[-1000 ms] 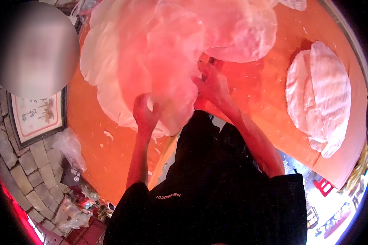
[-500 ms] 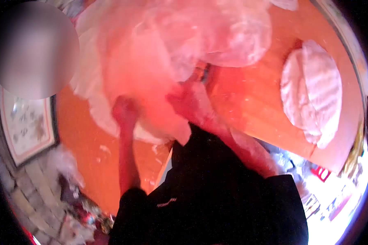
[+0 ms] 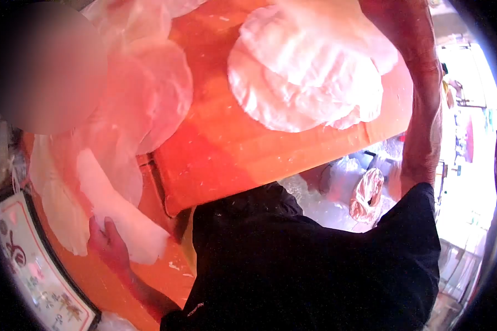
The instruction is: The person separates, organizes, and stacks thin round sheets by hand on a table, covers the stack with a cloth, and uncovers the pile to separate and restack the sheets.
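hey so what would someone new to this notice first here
Probably the glowing pile of thin round sheets, upper middle, on the orange table. Next, the left hand at the edge of a pale sheet, lower left, and the framed sign at far left.

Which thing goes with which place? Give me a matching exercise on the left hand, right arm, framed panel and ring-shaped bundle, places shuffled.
Things
1. Left hand
2. Right arm
3. Framed panel
4. Ring-shaped bundle

Places
A. Lower left corner of the view
B. Right of centre, beyond the edge of the orange table
C. At the edge of a pale sheet
D. Stretched along the right side, running out of view at the top

Pairs: 1-C, 2-D, 3-A, 4-B
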The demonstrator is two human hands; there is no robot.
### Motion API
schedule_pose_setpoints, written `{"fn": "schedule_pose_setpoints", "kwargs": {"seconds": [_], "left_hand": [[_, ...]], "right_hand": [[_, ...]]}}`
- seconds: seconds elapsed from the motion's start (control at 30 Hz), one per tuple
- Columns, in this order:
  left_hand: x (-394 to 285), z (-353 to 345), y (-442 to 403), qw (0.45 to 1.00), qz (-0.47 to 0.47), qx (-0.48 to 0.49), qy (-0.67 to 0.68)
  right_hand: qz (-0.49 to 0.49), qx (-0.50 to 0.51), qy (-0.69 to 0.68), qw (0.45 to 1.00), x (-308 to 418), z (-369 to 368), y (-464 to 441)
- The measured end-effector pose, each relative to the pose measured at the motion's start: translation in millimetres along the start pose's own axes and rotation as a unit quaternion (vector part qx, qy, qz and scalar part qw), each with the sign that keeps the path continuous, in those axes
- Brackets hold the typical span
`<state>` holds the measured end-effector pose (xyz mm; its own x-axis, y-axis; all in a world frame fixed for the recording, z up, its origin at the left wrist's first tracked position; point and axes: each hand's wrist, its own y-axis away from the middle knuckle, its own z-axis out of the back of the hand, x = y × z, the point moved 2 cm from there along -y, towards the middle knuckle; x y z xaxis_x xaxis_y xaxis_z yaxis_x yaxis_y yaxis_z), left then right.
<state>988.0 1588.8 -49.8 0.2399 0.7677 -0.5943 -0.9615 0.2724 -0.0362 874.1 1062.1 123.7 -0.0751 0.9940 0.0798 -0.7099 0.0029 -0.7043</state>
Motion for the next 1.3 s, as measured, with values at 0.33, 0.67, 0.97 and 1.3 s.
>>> {"fn": "schedule_pose_setpoints", "kwargs": {"seconds": [0.33, 0.67, 0.97, 1.3], "left_hand": [[-260, -80, -38, 0.928, -0.106, -0.034, 0.357], [-240, -289, -48, 0.76, 0.184, 0.264, 0.565], [-49, -234, -10, 0.913, 0.134, 0.148, 0.357], [147, -95, -12, 0.994, 0.038, -0.102, -0.022]], "right_hand": [[-0.221, 0.365, 0.182, 0.886, -55, -64, 293], [-0.211, 0.32, -0.03, 0.923, 57, -77, 362], [-0.359, 0.312, -0.307, 0.824, 132, -136, 294], [-0.589, 0.112, -0.526, 0.603, 193, -329, 172]]}}
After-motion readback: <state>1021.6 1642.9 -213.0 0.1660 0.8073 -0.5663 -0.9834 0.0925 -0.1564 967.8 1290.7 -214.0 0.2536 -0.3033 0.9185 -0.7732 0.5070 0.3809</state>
